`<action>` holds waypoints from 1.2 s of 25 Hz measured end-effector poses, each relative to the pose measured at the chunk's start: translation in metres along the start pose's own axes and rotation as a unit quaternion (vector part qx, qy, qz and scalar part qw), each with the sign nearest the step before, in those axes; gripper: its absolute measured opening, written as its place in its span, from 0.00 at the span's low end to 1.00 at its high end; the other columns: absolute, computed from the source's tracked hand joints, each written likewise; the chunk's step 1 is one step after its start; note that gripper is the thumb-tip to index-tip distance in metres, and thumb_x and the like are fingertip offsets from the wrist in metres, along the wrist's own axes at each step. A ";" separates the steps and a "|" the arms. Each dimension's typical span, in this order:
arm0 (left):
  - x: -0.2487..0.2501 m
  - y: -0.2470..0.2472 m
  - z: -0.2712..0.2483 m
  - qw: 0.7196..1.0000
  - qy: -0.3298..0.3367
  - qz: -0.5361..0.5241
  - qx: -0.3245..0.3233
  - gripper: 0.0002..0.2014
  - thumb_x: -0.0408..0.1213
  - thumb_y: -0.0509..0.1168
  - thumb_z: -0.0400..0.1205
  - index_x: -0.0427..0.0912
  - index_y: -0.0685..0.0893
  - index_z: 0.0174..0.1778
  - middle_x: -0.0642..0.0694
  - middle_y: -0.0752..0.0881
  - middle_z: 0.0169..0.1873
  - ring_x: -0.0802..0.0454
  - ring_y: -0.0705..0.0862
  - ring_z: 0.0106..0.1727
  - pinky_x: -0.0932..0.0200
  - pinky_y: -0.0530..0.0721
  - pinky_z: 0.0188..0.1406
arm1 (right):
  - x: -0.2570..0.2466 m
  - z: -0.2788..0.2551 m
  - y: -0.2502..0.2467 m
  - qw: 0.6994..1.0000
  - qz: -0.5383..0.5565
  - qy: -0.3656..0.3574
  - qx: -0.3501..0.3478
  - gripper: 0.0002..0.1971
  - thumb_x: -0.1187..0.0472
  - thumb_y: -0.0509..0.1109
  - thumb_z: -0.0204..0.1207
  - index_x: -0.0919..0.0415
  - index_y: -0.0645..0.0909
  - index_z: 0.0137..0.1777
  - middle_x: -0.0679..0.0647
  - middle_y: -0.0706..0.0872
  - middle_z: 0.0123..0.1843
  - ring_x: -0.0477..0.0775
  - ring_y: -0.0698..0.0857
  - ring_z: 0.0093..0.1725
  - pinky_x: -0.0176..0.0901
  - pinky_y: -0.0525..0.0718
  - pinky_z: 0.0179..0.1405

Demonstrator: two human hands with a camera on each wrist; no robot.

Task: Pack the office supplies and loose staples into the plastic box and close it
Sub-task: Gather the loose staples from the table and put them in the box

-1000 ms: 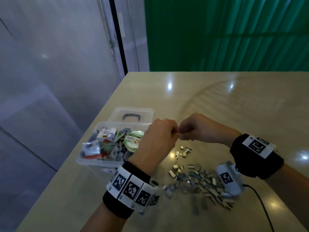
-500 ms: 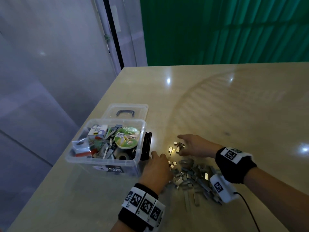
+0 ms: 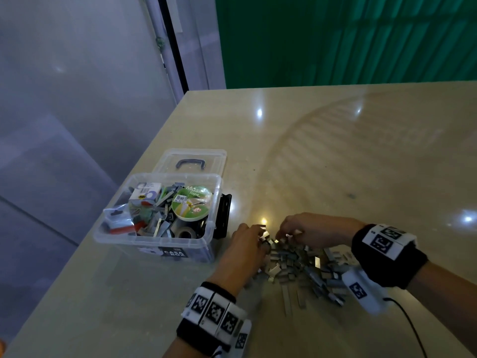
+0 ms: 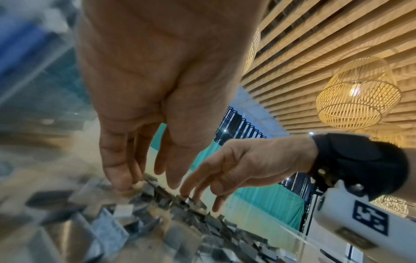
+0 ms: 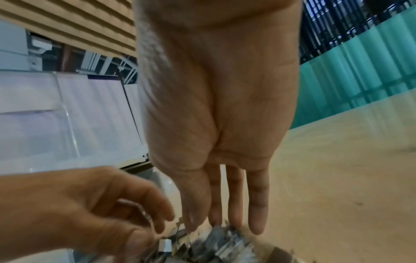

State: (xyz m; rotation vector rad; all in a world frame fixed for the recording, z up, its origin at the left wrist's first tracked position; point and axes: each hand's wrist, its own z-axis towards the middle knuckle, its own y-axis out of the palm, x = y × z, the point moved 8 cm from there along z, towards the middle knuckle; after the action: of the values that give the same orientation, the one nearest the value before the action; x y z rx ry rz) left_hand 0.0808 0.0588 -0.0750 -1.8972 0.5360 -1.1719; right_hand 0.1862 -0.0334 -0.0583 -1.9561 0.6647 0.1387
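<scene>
Staples (image 3: 296, 264) lie heaped on the worktop (image 3: 335, 151), just right of the plastic box (image 3: 157, 239), so packing looks only partly done. The box already holds a masking tape roll (image 3: 192, 202), cartons and staple strips; its lid (image 3: 192, 161) lies flat behind it, handle up, not yet fitted. Left hand (image 3: 245, 251) and right hand (image 3: 309, 231) reach into the heap's far edge, grips loose, fingers extended onto the staples. Strips point every way.
</scene>
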 end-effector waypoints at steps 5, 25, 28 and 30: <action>-0.017 -0.013 -0.052 0.998 -0.011 0.054 0.026 0.20 0.46 0.68 0.83 0.48 0.78 0.70 0.48 0.75 0.66 0.48 0.74 0.69 0.57 0.77 0.65 | 0.022 -0.015 -0.008 0.997 0.050 0.047 0.043 0.25 0.51 0.74 0.80 0.47 0.77 0.77 0.48 0.81 0.68 0.49 0.83 0.61 0.48 0.84 0.62; 0.010 0.017 -0.013 0.997 0.060 0.026 0.043 0.07 0.35 0.68 0.83 0.47 0.88 0.54 0.49 0.87 0.52 0.53 0.84 0.52 0.54 0.86 0.54 | 0.017 -0.004 0.003 0.989 0.034 0.041 0.138 0.08 0.63 0.74 0.78 0.49 0.80 0.49 0.48 0.83 0.51 0.49 0.82 0.48 0.37 0.79 0.43; 0.010 0.011 -0.013 0.997 0.058 0.008 0.054 0.09 0.35 0.69 0.83 0.46 0.88 0.57 0.49 0.86 0.53 0.53 0.85 0.53 0.56 0.86 0.55 | 0.017 -0.003 0.008 0.988 0.053 0.035 0.141 0.11 0.60 0.75 0.78 0.52 0.85 0.59 0.48 0.85 0.52 0.46 0.84 0.48 0.36 0.82 0.44; 0.011 0.009 -0.013 0.996 0.069 0.010 0.058 0.10 0.36 0.69 0.83 0.45 0.88 0.59 0.48 0.86 0.54 0.53 0.85 0.53 0.57 0.85 0.56 | 0.015 -0.003 0.008 0.988 0.053 0.029 0.142 0.10 0.61 0.75 0.79 0.52 0.87 0.59 0.49 0.86 0.51 0.45 0.84 0.47 0.36 0.83 0.44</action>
State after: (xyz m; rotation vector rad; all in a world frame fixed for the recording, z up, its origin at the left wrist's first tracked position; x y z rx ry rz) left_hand 0.0756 0.0406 -0.0736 -1.7179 0.5474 -1.2997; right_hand 0.1946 -0.0444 -0.0692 -1.6575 0.7822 0.0496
